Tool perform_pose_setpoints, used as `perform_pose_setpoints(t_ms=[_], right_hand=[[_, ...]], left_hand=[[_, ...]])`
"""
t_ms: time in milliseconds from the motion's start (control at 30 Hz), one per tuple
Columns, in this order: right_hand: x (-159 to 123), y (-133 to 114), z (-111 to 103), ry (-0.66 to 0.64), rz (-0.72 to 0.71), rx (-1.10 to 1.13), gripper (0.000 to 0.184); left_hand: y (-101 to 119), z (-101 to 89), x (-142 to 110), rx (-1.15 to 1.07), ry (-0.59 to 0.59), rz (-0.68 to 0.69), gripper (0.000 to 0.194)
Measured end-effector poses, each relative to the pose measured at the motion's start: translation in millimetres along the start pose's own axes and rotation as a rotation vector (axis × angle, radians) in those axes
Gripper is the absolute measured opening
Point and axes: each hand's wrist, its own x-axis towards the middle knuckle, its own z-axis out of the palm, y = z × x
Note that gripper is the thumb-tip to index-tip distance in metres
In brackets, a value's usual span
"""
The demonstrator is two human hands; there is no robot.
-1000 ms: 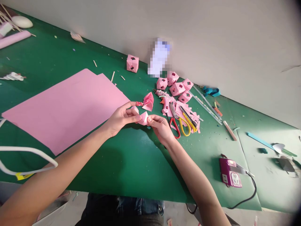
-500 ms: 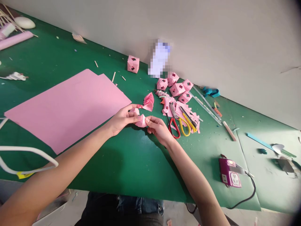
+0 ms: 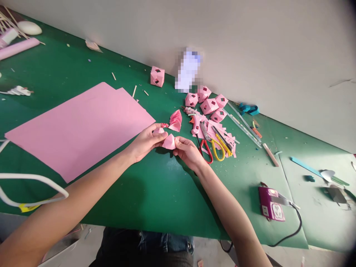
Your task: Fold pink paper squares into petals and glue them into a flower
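You have turned the front shape (image 3: pixel 168 142) a little since the last look, so more of its pale pink pointy side shows, and your left thumb has slid back off it a bit. The big pink sheet (image 3: pixel 80 126), the pink balls (image 3: pixel 210 106) and the pink fan (image 3: pixel 175 121) are in the same spots on the desk (image 3: pixel 155 196). Your right grip (image 3: pixel 189 150) is narrow, pinching the front shape from its right side. Your left grip (image 3: pixel 144 142) is narrow too, holding the back shape (image 3: pixel 159 130) with its fingers near the front one. Both shapes are over the desk, just below the fan. Under the desk, at the bottom left, there is a bin (image 3: pixel 63 249), but you can't tell what is in it. The balls have little holes, too small to see inside. Your left fingers hide part of the back shape, so you can't tell if the two shapes are joined. The phone (image 3: pixel 187 70) by the wall is all blurry blocks. The glue gun (image 3: pixel 196 124) and scissors (image 3: pixel 218 150) lie on or by pink strips (image 3: pixel 232 142) and cover some of them. The white loop (image 3: pixel 30 176) is cut off at the left edge.
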Motion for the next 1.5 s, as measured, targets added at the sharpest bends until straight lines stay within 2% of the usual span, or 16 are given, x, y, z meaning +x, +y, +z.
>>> perform_pose_setpoints(t_ms=[167, 333, 467, 633, 867, 1167, 1500], right_hand=[[2, 1, -7, 0.028, -0.027, 0.134, 0.039], [1, 1, -8, 0.011, -0.024, 0.184, 0.039], [1, -3, -8, -0.005, 0.023, 0.176, 0.044], [2, -7, -7, 0.044, 0.077, 0.167, 0.047], [0, -3, -6, 0.008, -0.006, 0.134, 0.058], [-5, -1, -4, 0.005, -0.047, 0.055, 0.050], [-4, 1, -7, 0.017, -0.020, 0.105, 0.048]], left_hand=[[-2, -2.7, -1, 0.018, -0.036, 0.051, 0.067], [4, -4.8, -3, 0.079, -0.012, 0.071, 0.064], [9, -5.7, -4, 0.091, -0.022, 0.062, 0.060], [11, -9.2, -3, 0.076, -0.038, 0.014, 0.065], [8, -9.5, 0, -0.023, -0.005, -0.023, 0.062], [5, -6.2, -3, -0.048, -0.057, -0.081, 0.061], [2, -6.2, -2, -0.060, -0.050, -0.096, 0.064]])
